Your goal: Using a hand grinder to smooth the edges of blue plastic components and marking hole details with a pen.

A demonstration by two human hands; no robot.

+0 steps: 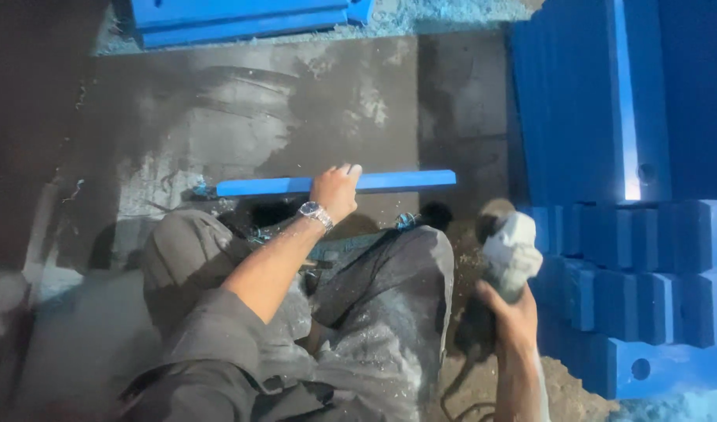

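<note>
While the blue bar lies flat on the dusty floor ahead of the knees, the left hand presses closed over its middle. At four o'clock, the right hand grips a grey power tool. Judged step: bracing; tool contact requires a steady bar. Stacked blue blocks stand at three o'clock.

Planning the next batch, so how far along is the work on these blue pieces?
Done, apparently: blue shavings litter the floor. In hand: left hand steadies a long blue bar; right hand grips a grey power tool. Left: stacked blue blocks wait alongside; whether they are finished is unclear.
</note>
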